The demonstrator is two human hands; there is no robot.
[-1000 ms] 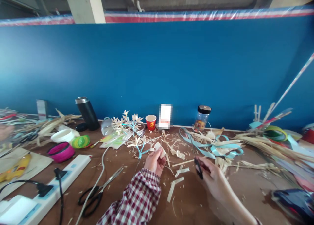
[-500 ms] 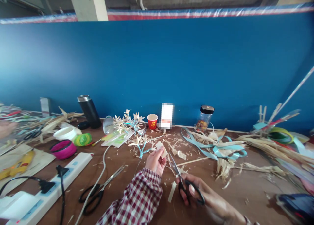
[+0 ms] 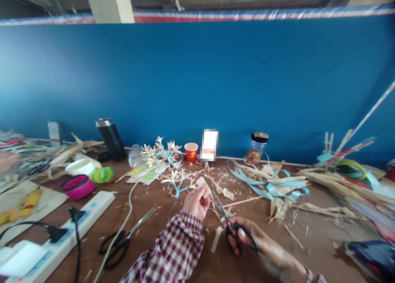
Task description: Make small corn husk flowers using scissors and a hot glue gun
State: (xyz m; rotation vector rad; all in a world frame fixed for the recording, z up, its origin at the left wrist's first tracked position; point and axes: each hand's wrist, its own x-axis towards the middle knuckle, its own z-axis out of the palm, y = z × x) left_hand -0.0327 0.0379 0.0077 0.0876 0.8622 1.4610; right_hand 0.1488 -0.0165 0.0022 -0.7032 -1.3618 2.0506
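Scissors (image 3: 223, 211) sit firmly in the right hand (image 3: 255, 230), thumb and fingers through the black loops. Their blades run away from that hand and leftward, toward the left hand (image 3: 196, 204), which pinches a flat, pale piece (image 3: 203, 184) in its fingertips. The piece juts beyond those fingertips, so it lies ahead and to the left of the right hand; the left hand is the nearer, touching it. What shows of its long axis slants from far left to near right, roughly alongside the blades' own slant. The blade tips are just beside its right edge; whether they touch, I cannot tell. One strip (image 3: 217, 239) lies between the hands, nearer the right. Other scissors (image 3: 122, 242) rest left of the left hand, a sprig (image 3: 177, 189) just beyond it to the left, and ribbon (image 3: 273, 189) beyond the right hand.
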